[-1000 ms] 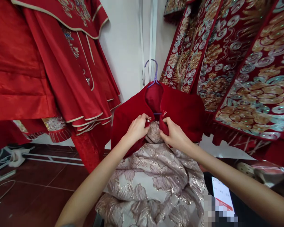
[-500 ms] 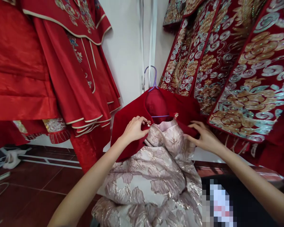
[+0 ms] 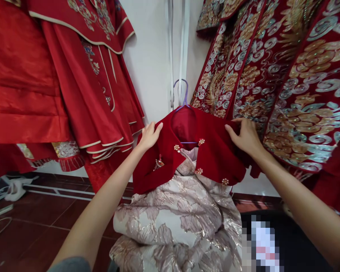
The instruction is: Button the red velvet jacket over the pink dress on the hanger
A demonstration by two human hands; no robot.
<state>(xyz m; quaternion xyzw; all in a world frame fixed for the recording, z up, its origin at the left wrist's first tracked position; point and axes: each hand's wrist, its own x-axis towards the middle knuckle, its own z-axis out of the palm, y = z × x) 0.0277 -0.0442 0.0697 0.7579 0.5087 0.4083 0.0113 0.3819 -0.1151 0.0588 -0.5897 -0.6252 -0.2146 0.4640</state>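
Note:
A dark red velvet jacket (image 3: pixel 209 122) hangs on a purple hanger (image 3: pixel 185 90). My left hand (image 3: pixel 150 136) grips its left shoulder, thumb on the front and fingers mostly hidden. At the opposite shoulder, my right hand (image 3: pixel 243 136) pinches the cloth with the thumb in front and fingers behind. The jacket's front stands apart at the middle, with flower-shaped beaded fasteners (image 3: pixel 198 171) along the edges. On the left front panel hangs a small jewelled pendant (image 3: pixel 159 163). Beneath the jacket lies a pale pink and silver brocade dress (image 3: pixel 170 215), its upper part partly covered.
Red garments (image 3: pixel 82 87) hang on the left, and a heavily embroidered red robe (image 3: pixel 272 83) hangs on the right. White straps (image 3: pixel 184 41) run down the wall above the hanger. A low white rack (image 3: pixel 59 194) with pale shoes (image 3: pixel 15 190) stands on the dark tiled floor.
Both hands have moved from the collar edge and front panel up and outward to the shoulders. The front panels now fall forward over the dress, showing the pendant and more fasteners.

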